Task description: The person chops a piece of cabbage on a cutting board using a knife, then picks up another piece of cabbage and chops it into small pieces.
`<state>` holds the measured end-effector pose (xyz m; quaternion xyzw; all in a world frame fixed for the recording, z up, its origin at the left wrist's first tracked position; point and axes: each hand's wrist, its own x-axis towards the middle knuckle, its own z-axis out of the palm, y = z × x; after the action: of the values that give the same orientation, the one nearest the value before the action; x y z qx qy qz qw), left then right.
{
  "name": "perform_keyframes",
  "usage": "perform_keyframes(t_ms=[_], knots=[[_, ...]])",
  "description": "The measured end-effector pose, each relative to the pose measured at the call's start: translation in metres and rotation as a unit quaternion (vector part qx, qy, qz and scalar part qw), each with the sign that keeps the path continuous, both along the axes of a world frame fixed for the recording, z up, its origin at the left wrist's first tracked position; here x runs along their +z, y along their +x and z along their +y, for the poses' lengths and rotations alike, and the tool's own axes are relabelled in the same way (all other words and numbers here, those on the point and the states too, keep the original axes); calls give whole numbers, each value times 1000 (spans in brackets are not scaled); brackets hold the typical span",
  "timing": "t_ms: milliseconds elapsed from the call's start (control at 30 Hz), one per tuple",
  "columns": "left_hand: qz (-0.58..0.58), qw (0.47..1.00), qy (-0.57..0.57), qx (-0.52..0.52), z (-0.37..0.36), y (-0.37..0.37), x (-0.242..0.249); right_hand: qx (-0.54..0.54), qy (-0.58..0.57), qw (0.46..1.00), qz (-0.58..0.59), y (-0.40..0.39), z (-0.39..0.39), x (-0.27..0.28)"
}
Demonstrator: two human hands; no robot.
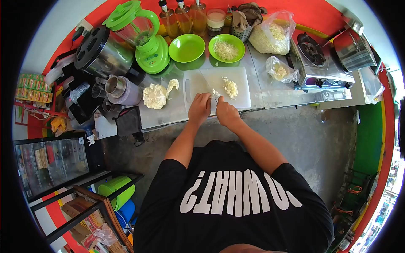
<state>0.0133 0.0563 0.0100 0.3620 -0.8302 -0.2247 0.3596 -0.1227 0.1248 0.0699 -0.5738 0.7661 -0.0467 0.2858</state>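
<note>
A white cutting board (193, 86) lies on the metal counter in front of me. Over its front edge, my right hand (228, 113) is closed round the handle of a knife (206, 79), whose blade slants up and left across the board. My left hand (200, 109) has its fingers curled at the blade's left side, pressed on a small pale piece of cabbage (214, 91), largely hidden by them. Shredded cabbage (230, 87) is heaped on the board's right half. Left of the board sits a cut cabbage head (155, 96) with a loose leaf.
Behind the board stand an unfilled green bowl (187, 48) and a green bowl of shreds (228, 48). A green blender (152, 52), bottles (184, 19) and a metal flask (120, 89) are at the left. Bagged shreds (274, 36), a smaller bag (280, 70) and a gas stove (316, 63) are right.
</note>
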Motion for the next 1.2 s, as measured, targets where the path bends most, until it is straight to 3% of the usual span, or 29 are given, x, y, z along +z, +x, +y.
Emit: perform_keyframes(t_ms=[133,300,600,767,1067,1200], knots=[[18,998,45,47,5,-2,2,-11,1,1000,-11,8,11,-1],[5,998,1,59,-3,1,-5,-54,17,998,-24,10,8,-17],[-7,997,1,75,-1,-2,0,-2,-1,1000,-15,8,12,8],[-1,998,9,67,-3,-1,-1,-68,11,995,-68,14,16,-11],[8,997,0,79,1,-3,4,-26,19,998,-51,13,13,9],[16,997,0,70,-2,-3,2,-59,14,997,-51,16,15,-17]])
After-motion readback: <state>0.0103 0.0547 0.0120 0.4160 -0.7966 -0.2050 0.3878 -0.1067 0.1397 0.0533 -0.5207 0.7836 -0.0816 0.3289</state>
